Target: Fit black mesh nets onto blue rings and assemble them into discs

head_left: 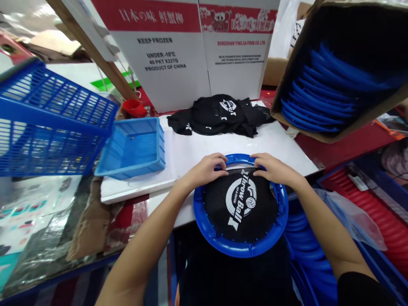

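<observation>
Both hands are on the work, right in the centre of the frame! The left hand (pixel 213 168) grasps the top stretch of the blue ring (pixel 241 250), fingers bent over the rim, thumb down by the mesh edge. The right hand (pixel 270 168) mirrors it a little further right, grasping the same top stretch, and bare blue rim shows between the two.

Inside the ring, just right of centre, sits the black mesh (pixel 240 204), its white "Throw Ball" print running at a slant. Look at the top: there's a narrow gap between mesh and rim, right between the hands! The ring's upper part overlaps the near edge of the white tabletop (pixel 185 151), while its lower part shows against dark clothing.

Further up the middle, a heap of black mesh pieces (pixel 216 117) lies loosely before a tall white carton (pixel 178 80) with a red band. Left of centre there's a light blue tray (pixel 140 169); beside it, filling the left edge, a tilted blue basket (pixel 57 140).

Over to the upper right, a cardboard box (pixel 385 104) holds stacked blue rings (pixel 325 93). Down at the lower right, more blue hoops (pixel 306 238), then red ribbed pieces (pixel 363 199) partly under clear plastic (pixel 360 225).
</observation>
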A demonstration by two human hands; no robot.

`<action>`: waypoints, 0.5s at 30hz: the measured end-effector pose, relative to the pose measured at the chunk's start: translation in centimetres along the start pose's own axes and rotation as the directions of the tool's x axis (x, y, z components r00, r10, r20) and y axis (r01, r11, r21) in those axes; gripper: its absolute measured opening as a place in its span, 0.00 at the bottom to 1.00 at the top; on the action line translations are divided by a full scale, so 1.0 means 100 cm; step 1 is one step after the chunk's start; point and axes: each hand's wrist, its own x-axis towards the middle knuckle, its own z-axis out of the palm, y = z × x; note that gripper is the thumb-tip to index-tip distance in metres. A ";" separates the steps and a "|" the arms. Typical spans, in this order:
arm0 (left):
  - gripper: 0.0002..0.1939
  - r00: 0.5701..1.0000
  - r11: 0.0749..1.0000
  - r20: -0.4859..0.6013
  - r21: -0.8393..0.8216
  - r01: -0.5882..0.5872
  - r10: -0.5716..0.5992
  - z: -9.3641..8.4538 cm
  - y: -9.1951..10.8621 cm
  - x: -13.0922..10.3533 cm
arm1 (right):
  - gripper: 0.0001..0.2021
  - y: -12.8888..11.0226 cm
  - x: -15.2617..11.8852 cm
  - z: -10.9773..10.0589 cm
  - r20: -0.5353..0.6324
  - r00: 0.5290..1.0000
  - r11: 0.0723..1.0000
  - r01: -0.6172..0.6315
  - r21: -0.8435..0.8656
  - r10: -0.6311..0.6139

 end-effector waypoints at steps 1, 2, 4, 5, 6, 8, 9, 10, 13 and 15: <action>0.08 1.000 0.999 0.031 0.043 -0.007 0.006 0.001 0.001 -0.001 | 0.03 0.002 0.001 0.001 -0.020 1.000 0.999 0.000 0.035 0.000; 0.11 0.998 0.996 0.068 0.090 -0.015 0.008 0.001 0.002 -0.002 | 0.03 0.004 0.001 0.003 -0.041 0.999 0.998 0.005 0.070 -0.003; 0.18 0.992 0.985 0.130 0.170 -0.020 -0.002 0.001 0.006 -0.004 | 0.04 0.008 0.002 0.007 -0.079 0.997 0.991 0.025 0.134 -0.014; 0.20 0.989 0.979 0.145 0.201 -0.015 -0.014 0.001 0.008 -0.004 | 0.04 0.010 0.001 0.009 -0.102 0.995 0.986 0.031 0.165 -0.014; 0.22 0.988 0.974 0.151 0.226 -0.007 -0.028 0.001 0.010 -0.004 | 0.05 0.011 0.001 0.012 -0.126 0.992 0.980 0.034 0.196 -0.009; 0.23 0.986 0.963 0.156 0.269 0.008 -0.052 0.000 0.013 -0.004 | 0.06 0.012 0.000 0.015 -0.158 0.987 0.969 0.029 0.247 0.011; 0.24 0.986 0.957 0.154 0.288 0.012 -0.059 -0.001 0.014 -0.004 | 0.07 0.012 0.000 0.016 -0.166 0.986 0.965 0.025 0.262 0.019; 0.25 0.987 0.952 0.150 0.305 0.011 -0.060 -0.001 0.014 -0.004 | 0.07 0.012 0.000 0.017 -0.166 0.986 0.963 0.022 0.268 0.023; 0.26 0.987 0.956 0.156 0.294 -0.005 -0.043 -0.006 0.014 -0.005 | 0.07 0.011 0.001 0.019 -0.157 0.987 0.963 0.019 0.268 0.024; 0.23 0.982 0.974 0.185 0.228 -0.005 -0.039 -0.011 0.013 -0.007 | 0.08 0.011 0.002 0.019 -0.163 0.986 0.960 0.021 0.278 0.026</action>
